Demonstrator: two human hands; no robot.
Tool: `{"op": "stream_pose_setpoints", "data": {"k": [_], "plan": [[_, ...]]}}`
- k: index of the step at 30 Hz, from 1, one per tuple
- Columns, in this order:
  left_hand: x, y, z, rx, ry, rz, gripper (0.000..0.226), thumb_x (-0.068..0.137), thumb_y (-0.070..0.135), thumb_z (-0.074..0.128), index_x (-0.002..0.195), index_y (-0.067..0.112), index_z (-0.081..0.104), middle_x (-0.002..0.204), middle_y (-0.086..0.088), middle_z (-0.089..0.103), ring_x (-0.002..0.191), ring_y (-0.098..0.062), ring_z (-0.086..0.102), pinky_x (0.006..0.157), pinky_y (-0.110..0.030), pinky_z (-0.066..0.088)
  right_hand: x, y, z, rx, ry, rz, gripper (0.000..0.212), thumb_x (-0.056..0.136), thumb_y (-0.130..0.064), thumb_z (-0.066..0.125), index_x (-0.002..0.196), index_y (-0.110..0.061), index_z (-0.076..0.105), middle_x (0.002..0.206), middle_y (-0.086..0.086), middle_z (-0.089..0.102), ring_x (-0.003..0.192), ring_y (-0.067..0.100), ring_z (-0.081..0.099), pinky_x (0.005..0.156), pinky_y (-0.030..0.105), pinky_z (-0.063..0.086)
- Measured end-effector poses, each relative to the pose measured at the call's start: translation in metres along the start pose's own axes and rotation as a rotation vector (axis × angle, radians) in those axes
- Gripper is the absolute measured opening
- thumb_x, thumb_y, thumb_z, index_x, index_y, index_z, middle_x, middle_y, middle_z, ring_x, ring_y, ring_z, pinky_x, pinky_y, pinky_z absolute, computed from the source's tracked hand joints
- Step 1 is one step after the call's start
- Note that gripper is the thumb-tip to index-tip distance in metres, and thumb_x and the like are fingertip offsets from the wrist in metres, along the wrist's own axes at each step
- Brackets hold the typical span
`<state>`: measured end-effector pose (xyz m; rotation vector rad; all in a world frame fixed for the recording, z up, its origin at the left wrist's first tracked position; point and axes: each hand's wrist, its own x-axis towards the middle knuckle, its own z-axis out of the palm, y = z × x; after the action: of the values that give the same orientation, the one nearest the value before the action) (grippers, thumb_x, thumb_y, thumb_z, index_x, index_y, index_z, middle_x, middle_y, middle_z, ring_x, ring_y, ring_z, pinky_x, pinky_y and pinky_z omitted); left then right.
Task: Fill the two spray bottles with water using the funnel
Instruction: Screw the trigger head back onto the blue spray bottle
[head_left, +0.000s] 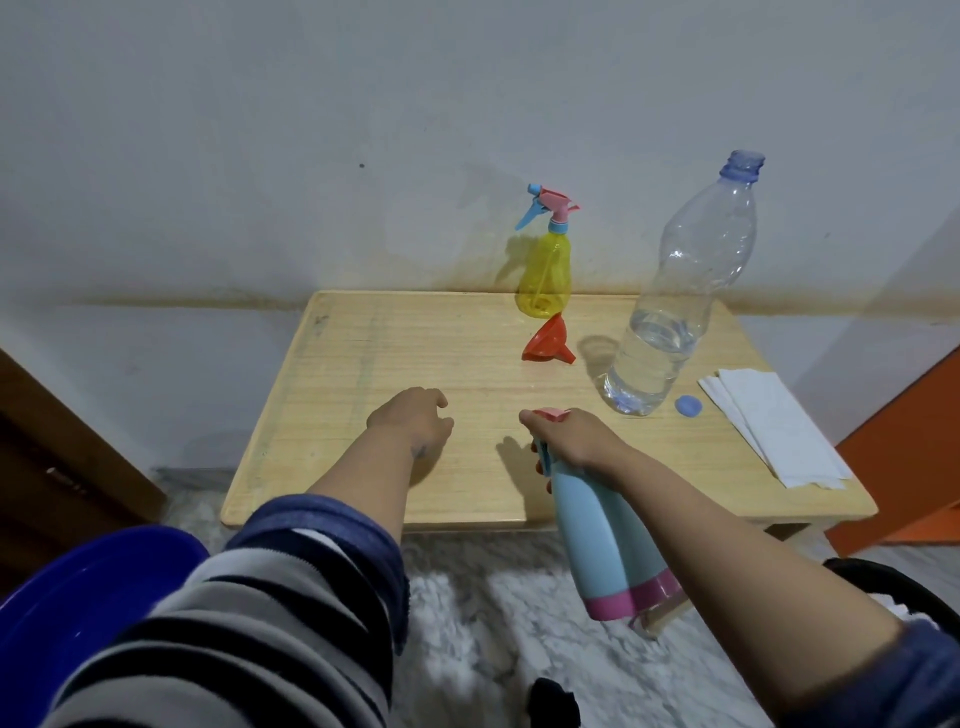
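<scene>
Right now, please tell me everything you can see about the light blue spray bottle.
The light blue spray bottle looks like opaque plastic, with a pink band near its base and a pink and blue trigger head. The right hand grips it around the head and neck, so most of the trigger is hidden. It hangs in the air at the near edge of the wooden table, tilted, base toward the camera. Only the hand touches it. Whether it holds water cannot be seen.

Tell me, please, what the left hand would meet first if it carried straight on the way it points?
Probably the funnel: the left hand points up and slightly right across bare table. Depth is unclear, so it might pass just left of it.
</scene>
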<state>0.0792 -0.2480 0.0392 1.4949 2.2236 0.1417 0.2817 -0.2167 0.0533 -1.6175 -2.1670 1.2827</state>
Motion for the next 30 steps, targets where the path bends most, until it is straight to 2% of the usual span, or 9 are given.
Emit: {"op": "stream_pose_setpoints", "data": {"k": [2, 5, 8, 12, 14, 19, 22, 25, 30], "plan": [[0.001, 0.000, -0.001, -0.004, 0.004, 0.003, 0.042, 0.097, 0.034, 0.044, 0.138, 0.029, 0.047, 0.142, 0.003, 0.048, 0.124, -0.021, 0.050, 0.096, -0.037, 0.046, 0.005, -0.007, -0.003, -0.029, 0.006, -0.022, 0.045, 0.095, -0.053, 0.036, 0.072, -0.021, 0.058, 0.093, 0.012, 0.067, 0.097, 0.032, 0.064, 0.093, 0.049, 0.049], [0.004, 0.001, 0.001, -0.054, 0.009, 0.021, 0.042, 0.097, 0.039, 0.045, 0.137, 0.028, 0.047, 0.140, 0.002, 0.050, 0.123, -0.021, 0.052, 0.098, -0.038, 0.045, 0.016, -0.022, -0.011, 0.006, 0.093, -0.067, 0.049, 0.099, -0.047, 0.033, 0.103, -0.008, 0.062, 0.111, 0.016, 0.062, 0.109, 0.033, 0.056, 0.099, 0.044, 0.042], [0.006, 0.006, 0.003, -0.243, -0.013, 0.093, 0.043, 0.096, 0.039, 0.048, 0.137, 0.026, 0.049, 0.144, 0.002, 0.048, 0.129, -0.020, 0.048, 0.103, -0.034, 0.040, 0.035, -0.036, -0.017, 0.107, 0.196, -0.093, 0.049, 0.095, -0.051, 0.040, 0.121, -0.012, 0.054, 0.109, 0.008, 0.059, 0.111, 0.030, 0.055, 0.098, 0.042, 0.041], [0.007, 0.019, 0.004, -0.510, -0.046, 0.179, 0.050, 0.090, 0.029, 0.057, 0.138, 0.025, 0.047, 0.141, 0.002, 0.050, 0.125, -0.017, 0.050, 0.091, -0.025, 0.037, 0.066, -0.050, -0.022, 0.290, 0.305, -0.116, 0.040, 0.088, -0.052, 0.055, 0.102, -0.015, 0.046, 0.084, 0.001, 0.056, 0.094, 0.029, 0.063, 0.084, 0.038, 0.047], [0.010, 0.024, 0.006, -0.577, -0.067, 0.207, 0.059, 0.085, 0.030, 0.065, 0.140, 0.027, 0.043, 0.137, 0.003, 0.053, 0.120, -0.017, 0.053, 0.089, -0.026, 0.040, 0.074, -0.062, -0.023, 0.378, 0.349, -0.155, 0.040, 0.090, -0.044, 0.057, 0.111, -0.013, 0.044, 0.079, -0.002, 0.055, 0.086, 0.025, 0.062, 0.078, 0.035, 0.045], [0.022, 0.029, 0.014, -0.671, 0.056, 0.183, 0.091, 0.060, 0.046, 0.079, 0.139, 0.027, 0.038, 0.124, 0.006, 0.058, 0.110, -0.019, 0.060, 0.090, -0.042, 0.054, 0.089, -0.084, -0.020, 0.385, 0.387, -0.257, 0.037, 0.093, -0.039, 0.056, 0.116, -0.013, 0.046, 0.089, -0.004, 0.055, 0.082, 0.013, 0.053, 0.077, 0.028, 0.038], [0.033, 0.029, 0.014, -0.683, 0.167, 0.152, 0.085, 0.057, 0.048, 0.080, 0.130, 0.026, 0.044, 0.119, 0.003, 0.060, 0.106, -0.021, 0.062, 0.086, -0.046, 0.054, 0.095, -0.088, -0.017, 0.313, 0.351, -0.226, 0.047, 0.086, -0.040, 0.066, 0.119, -0.012, 0.048, 0.090, -0.005, 0.053, 0.087, 0.015, 0.052, 0.079, 0.030, 0.043], [0.045, 0.028, 0.012, -0.593, 0.247, 0.125, 0.076, 0.066, 0.038, 0.083, 0.130, 0.022, 0.046, 0.120, 0.001, 0.059, 0.107, -0.022, 0.060, 0.088, -0.045, 0.052, 0.105, -0.085, -0.011, 0.240, 0.303, -0.087, 0.071, 0.070, -0.040, 0.081, 0.124, -0.011, 0.045, 0.113, 0.008, 0.058, 0.103, 0.024, 0.057, 0.088, 0.038, 0.051], [0.064, 0.026, 0.013, -0.557, 0.281, 0.130, 0.078, 0.068, 0.037, 0.082, 0.135, 0.026, 0.044, 0.125, 0.002, 0.056, 0.111, -0.022, 0.057, 0.090, -0.044, 0.050, 0.123, -0.089, -0.015, 0.178, 0.294, -0.036, 0.067, 0.067, -0.030, 0.085, 0.121, -0.012, 0.050, 0.114, 0.011, 0.056, 0.105, 0.025, 0.053, 0.073, 0.031, 0.044]]}}
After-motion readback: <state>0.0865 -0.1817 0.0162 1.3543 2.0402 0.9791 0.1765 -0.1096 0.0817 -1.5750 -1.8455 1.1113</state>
